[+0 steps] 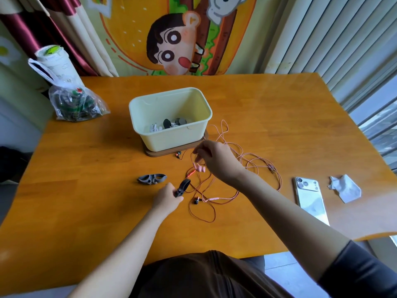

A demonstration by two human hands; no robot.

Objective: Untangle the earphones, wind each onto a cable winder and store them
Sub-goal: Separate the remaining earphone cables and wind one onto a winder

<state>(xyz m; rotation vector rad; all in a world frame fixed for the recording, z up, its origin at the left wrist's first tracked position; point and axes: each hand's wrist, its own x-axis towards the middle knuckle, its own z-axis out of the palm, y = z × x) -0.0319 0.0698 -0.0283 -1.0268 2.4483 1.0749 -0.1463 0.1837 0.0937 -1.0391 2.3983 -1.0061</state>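
So, left hand (168, 195) gripping black winder (183, 187) in front of box (171, 139); right hand (216, 161) pinching pink earphones (199, 168) just above table (86, 190), cable tangled w/ red earphones (196, 200). Grey winder (152, 178) front-left of box.

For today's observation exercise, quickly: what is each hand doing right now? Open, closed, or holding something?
Left hand: holds the black cable winder.
Right hand: pinches the cable of the pink earphones, whose buds dangle below the fingers.
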